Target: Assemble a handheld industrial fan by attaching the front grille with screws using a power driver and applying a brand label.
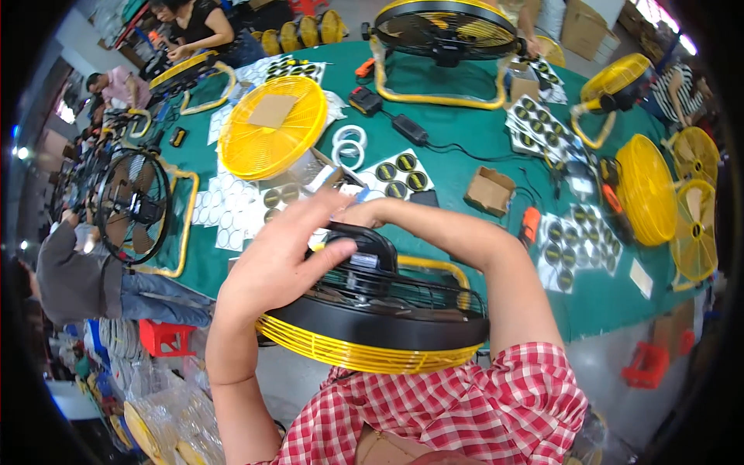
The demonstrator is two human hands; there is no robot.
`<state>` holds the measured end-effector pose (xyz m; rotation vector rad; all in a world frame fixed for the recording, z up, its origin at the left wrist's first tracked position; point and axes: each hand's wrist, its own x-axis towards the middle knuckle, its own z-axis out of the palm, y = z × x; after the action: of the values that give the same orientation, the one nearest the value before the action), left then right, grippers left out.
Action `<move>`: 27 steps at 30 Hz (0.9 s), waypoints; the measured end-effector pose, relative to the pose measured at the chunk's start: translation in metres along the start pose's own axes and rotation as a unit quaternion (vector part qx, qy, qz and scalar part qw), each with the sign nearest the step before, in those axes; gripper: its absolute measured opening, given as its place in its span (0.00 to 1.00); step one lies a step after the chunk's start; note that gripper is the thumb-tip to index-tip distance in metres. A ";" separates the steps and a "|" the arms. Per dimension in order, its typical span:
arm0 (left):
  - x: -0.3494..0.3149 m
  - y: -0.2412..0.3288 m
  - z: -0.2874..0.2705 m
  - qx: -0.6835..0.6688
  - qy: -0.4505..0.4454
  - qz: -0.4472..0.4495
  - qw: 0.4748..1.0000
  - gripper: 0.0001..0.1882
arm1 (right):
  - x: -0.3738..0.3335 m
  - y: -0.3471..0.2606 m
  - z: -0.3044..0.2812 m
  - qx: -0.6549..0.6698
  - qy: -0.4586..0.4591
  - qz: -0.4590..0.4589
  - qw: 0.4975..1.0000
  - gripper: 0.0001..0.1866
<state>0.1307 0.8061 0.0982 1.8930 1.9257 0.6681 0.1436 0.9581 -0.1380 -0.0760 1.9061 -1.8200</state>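
A fan with a black drum and a yellow front grille stands in front of me, its black motor housing facing up and away. My left hand is spread over the housing's left side, thumb and fingers apart. Beyond the housing, my right hand reaches in from the right with bent wrist. Its fingers are mostly hidden behind the left hand, so what they hold is unclear. Just past both hands lies a small white-and-blue item. Under the fan shows a yellow tube stand.
On the green table lie a yellow grille with cardboard on top, tape rolls, sheets of round black stickers, an open small box and an orange-black tool. Other fans and people stand around it.
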 end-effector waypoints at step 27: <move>0.019 -0.003 -0.001 -0.044 -0.098 -0.053 0.993 0.21 | -0.118 0.184 -0.068 -0.569 0.124 -0.286 0.761 0.25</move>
<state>0.1269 0.8253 0.0991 1.7208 1.8267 0.5076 0.2744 1.0844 -0.2771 -0.9456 3.1520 -0.6219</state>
